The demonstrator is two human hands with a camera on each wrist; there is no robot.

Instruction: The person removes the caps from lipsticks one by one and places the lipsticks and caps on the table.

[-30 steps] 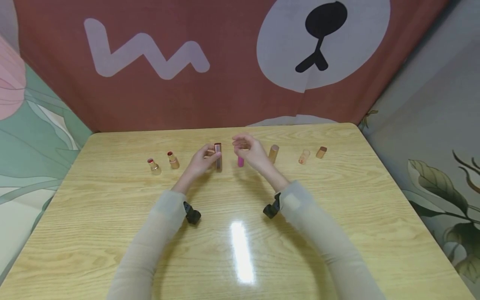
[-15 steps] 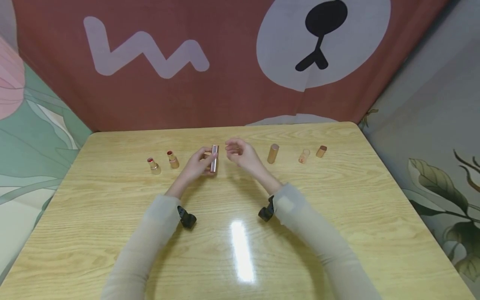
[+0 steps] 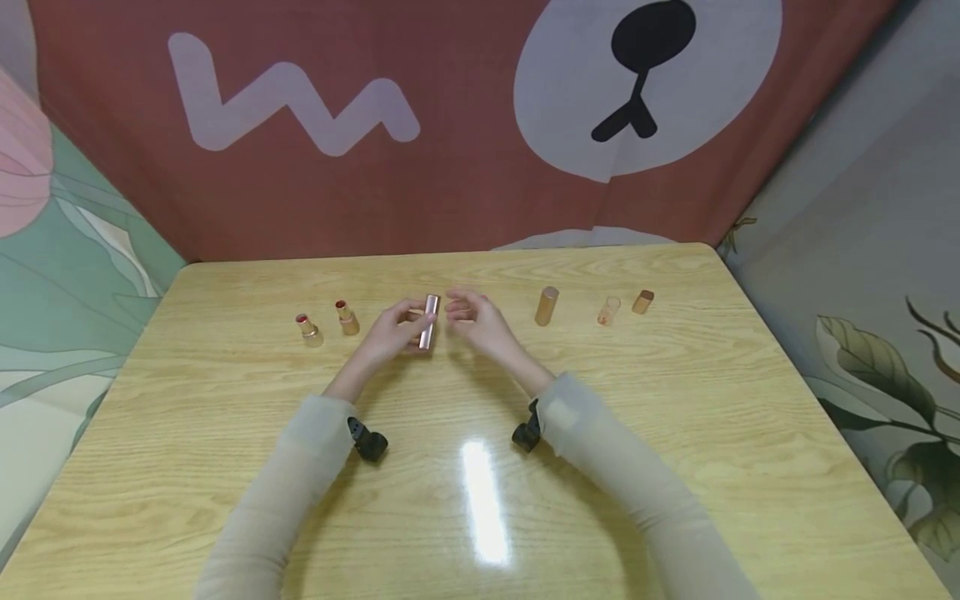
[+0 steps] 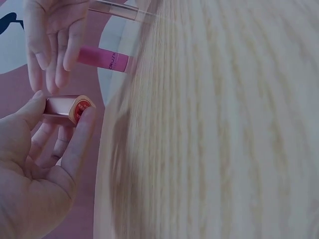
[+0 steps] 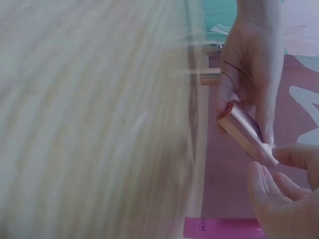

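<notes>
My left hand [image 3: 392, 335] grips a shiny rose-gold lipstick tube [image 3: 429, 323], thumb on one side and fingertips on the other. A red label [image 4: 81, 110] marks its end in the left wrist view. Just right of the tube, my right hand [image 3: 486, 327] has loosely bent, relaxed fingers and holds nothing; in the right wrist view its thumb and fingertips are right at the tube's end. A bright pink tube [image 4: 105, 59] stands beyond, hidden behind the right hand in the head view.
Two uncapped lipsticks, one red-tipped [image 3: 307, 331] and one darker [image 3: 347, 318], stand at left on the wooden table [image 3: 420, 500]. To the right are a gold-brown tube [image 3: 547, 307], a clear cap [image 3: 609, 312] and a small brown cap [image 3: 642, 302]. A patterned cloth [image 3: 450, 200] hangs behind.
The left hand has drawn the lipstick tube slightly left and toward me, tilting it. The right hand has moved left from beside the pink tube toward the lipstick.
</notes>
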